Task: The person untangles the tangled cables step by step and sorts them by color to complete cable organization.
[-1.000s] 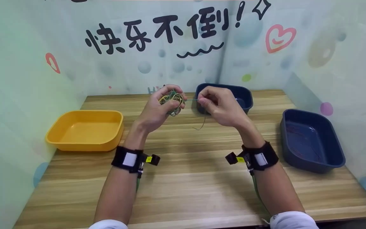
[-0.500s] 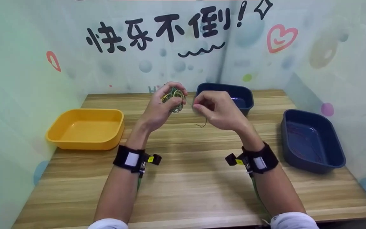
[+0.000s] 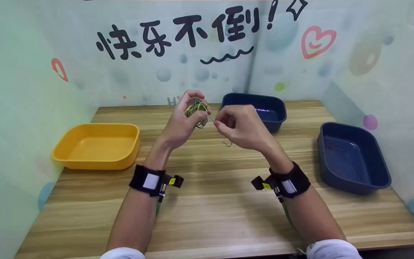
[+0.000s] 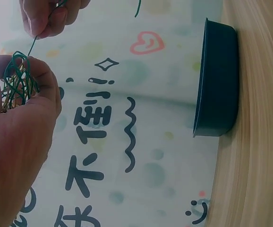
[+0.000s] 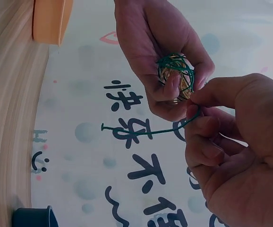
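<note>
My left hand (image 3: 181, 124) grips a tangled ball of thin green and yellow cord (image 3: 197, 109), thumb across its near side. Close by on the right, my right hand (image 3: 244, 126) pinches a single green strand (image 4: 33, 44) between thumb and forefinger. That strand runs from the ball (image 5: 176, 75) into the pinch, seen in the left wrist view. In the right wrist view, its loose green end (image 5: 146, 133) trails out below the right fingers. Both hands are held above the table, a short gap apart. Part of the ball is hidden by the left fingers.
A yellow bin (image 3: 95, 163) stands at the table's left. One dark blue bin (image 3: 277, 126) stands at the back behind my right hand. Another dark blue bin (image 3: 354, 185) on the right contains thin reddish strands (image 3: 343, 163). Printed walls enclose the wooden table (image 3: 207, 216).
My right hand has come closer to the left and dropped slightly, shortening the strand between them. The left hand has risen a little, still holding the ball.
</note>
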